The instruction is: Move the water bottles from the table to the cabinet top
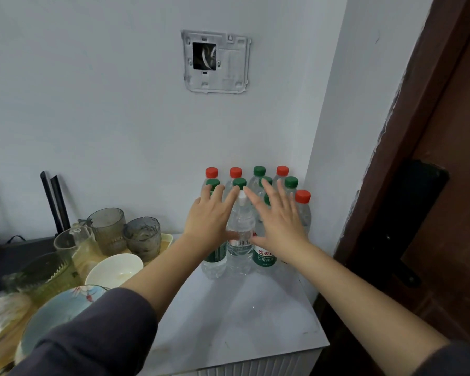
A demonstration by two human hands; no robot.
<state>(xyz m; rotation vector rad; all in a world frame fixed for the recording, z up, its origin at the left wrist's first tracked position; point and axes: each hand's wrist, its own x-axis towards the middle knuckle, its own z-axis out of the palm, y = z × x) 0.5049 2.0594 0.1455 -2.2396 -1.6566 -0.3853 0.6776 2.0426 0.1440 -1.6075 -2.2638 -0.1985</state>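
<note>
Spread, straight-fingered left hand (210,217) and right hand (278,221) flank a clear plastic bottle (240,240) on a smooth white cabinet top (242,316).

I see two bare arms of one person in my feed. The left hand (209,215) and right hand (278,217) are uncovered, and I can't make out any detail on the nails. The left sleeve (92,335) is a dark grey fabric with a faint purple cast. It is matte and soft-looking, with loose, broad folds. Its edge ends near the elbow, so the left forearm (158,267) is bare. I get only a small, blurred patch of the right sleeve (451,360) in the bottom right corner, in the same dark tone. Above it the right forearm (350,289) is bare up to the wrist.
</note>
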